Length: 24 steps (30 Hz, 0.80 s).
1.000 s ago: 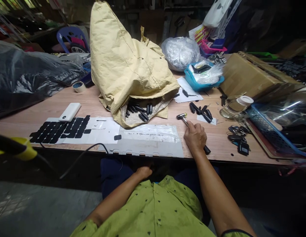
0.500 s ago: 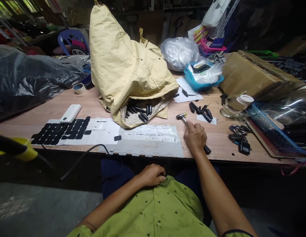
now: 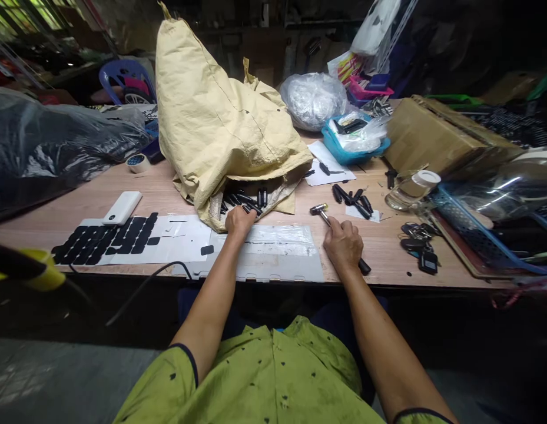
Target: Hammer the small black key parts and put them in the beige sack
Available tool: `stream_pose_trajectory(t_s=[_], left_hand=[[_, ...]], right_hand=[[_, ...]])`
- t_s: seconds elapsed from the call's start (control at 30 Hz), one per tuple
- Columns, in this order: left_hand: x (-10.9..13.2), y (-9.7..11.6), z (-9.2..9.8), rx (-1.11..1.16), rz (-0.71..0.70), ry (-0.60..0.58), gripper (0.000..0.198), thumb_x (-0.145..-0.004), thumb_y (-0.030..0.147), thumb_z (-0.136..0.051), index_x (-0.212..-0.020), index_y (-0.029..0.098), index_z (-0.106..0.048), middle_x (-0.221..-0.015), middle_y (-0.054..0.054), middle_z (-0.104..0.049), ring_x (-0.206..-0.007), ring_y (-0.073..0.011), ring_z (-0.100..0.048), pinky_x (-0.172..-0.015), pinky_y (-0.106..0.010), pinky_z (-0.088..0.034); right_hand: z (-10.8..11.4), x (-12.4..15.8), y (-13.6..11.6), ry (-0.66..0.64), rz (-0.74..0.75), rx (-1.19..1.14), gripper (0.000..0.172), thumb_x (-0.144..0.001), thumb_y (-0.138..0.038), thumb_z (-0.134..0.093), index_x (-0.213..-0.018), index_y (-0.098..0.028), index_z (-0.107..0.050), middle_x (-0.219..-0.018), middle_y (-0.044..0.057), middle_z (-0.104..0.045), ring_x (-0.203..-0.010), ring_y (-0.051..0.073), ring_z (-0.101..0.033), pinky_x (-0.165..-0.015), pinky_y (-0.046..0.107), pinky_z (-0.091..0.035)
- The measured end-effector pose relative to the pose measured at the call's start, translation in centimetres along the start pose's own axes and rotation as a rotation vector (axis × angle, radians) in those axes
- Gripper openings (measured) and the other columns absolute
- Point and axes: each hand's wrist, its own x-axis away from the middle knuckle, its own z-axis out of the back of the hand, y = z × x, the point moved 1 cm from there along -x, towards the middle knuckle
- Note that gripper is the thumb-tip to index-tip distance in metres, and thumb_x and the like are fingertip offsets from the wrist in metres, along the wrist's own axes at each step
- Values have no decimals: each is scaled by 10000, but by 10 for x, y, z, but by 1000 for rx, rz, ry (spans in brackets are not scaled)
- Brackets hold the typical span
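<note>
My right hand (image 3: 344, 246) is wrapped round the handle of a small hammer (image 3: 321, 211), whose metal head rests on the wooden table (image 3: 167, 191). My left hand (image 3: 238, 221) reaches into the mouth of a big yellow paper sack (image 3: 220, 123), its fingers curled over the small black parts (image 3: 249, 198) spilling out of it. Whether it grips one I cannot make out. A clear plastic sheet on a grey mat (image 3: 273, 247) lies between my hands.
A white sheet of black stickers (image 3: 109, 238) and a white power bank (image 3: 122, 207) lie at the left. More black parts (image 3: 355, 195), car keys (image 3: 418, 250), a glass jar (image 3: 410, 187), a blue tray (image 3: 352, 141) and a cardboard box (image 3: 436, 138) crowd the right.
My left hand rose from my lap and reached forward to the black parts at the sack's mouth. My right hand stayed on the hammer.
</note>
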Motion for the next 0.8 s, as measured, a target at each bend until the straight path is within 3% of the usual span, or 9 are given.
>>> stream_pose_trajectory(t_s=[0.1,0.2,0.33,0.47,0.57,0.67,0.8], left_hand=[[-2,0,-1,-10,22,-32,265,-794,396,-650,-893,170,-748,-1084,-191,-762,-1051,-350,-695,-763,-359,-501],[-5,-5,-3,51,30,-16,225,-774,412,-662,-761,193,-710,-954,-159,-766,-970,-336,-702,-722,-354,-488],[-10,-19,-10,336,5,102,152,-745,354,-672,-716,209,-638,-767,-40,-707,-787,-226,-669,-678,-294,-470],[-1,-35,-17,684,-210,172,160,-735,311,-668,-837,191,-642,-759,16,-661,-638,-124,-581,-620,-228,-455],[18,-39,-22,696,-518,-11,199,-737,327,-698,-880,193,-665,-795,16,-675,-601,-108,-544,-590,-225,-444],[35,-35,-28,506,-767,-217,157,-737,289,-716,-868,206,-694,-802,13,-693,-648,-127,-571,-641,-245,-460],[42,-28,-35,253,-822,-232,138,-766,266,-711,-895,218,-725,-896,-13,-714,-790,-175,-630,-734,-288,-478]], right_hand=[[0,0,-1,-16,-12,12,361,-919,-177,-514,-1216,-220,-716,-893,94,-561,-832,221,-446,-639,311,-251],[0,0,-1,-26,-13,19,366,-924,-174,-507,-1219,-222,-716,-896,95,-565,-835,221,-449,-640,310,-250],[-1,0,-2,-27,-14,22,362,-921,-181,-513,-1222,-223,-710,-905,93,-559,-843,220,-447,-642,309,-243],[-1,0,-2,-38,-21,22,357,-926,-193,-516,-1228,-224,-704,-912,95,-553,-847,222,-446,-647,310,-249],[-1,0,-1,-37,-13,23,355,-927,-203,-517,-1230,-226,-701,-906,91,-545,-844,222,-443,-658,311,-264],[-1,-1,0,-29,-10,30,359,-923,-207,-522,-1236,-225,-696,-902,86,-540,-841,220,-441,-665,308,-272],[0,0,0,-21,-10,31,351,-920,-199,-520,-1218,-225,-703,-897,86,-542,-844,220,-444,-656,305,-266]])
